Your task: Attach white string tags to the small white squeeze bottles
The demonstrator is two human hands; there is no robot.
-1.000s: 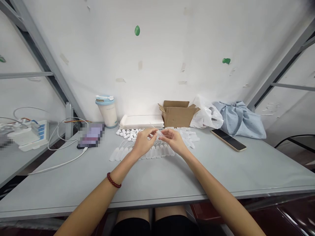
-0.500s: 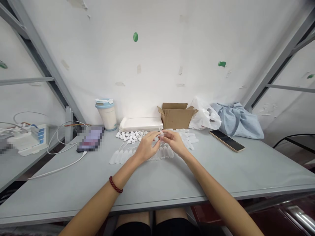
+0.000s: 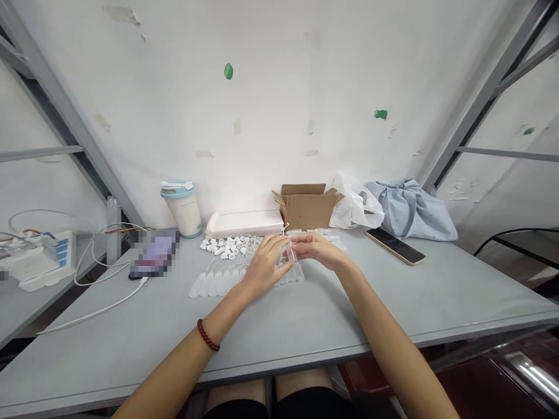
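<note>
Clear tube (image 3: 293, 253): short, colourless, see-through; held between left hand (image 3: 264, 265) and right hand (image 3: 319, 249), leaning, lower end rightward; thin white strand (image 3: 287, 226) poking up just above, any join hidden

The tube (image 3: 293, 254) looks glossy clear plastic, the box (image 3: 308, 213) matt cardboard.

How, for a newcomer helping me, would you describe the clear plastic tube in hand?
On the grey table, find the open brown cardboard box. In front, the left hand and right hand hold a clear plastic tube. Unlike the rounded translucent pieces lying nearby, it is held.
</note>
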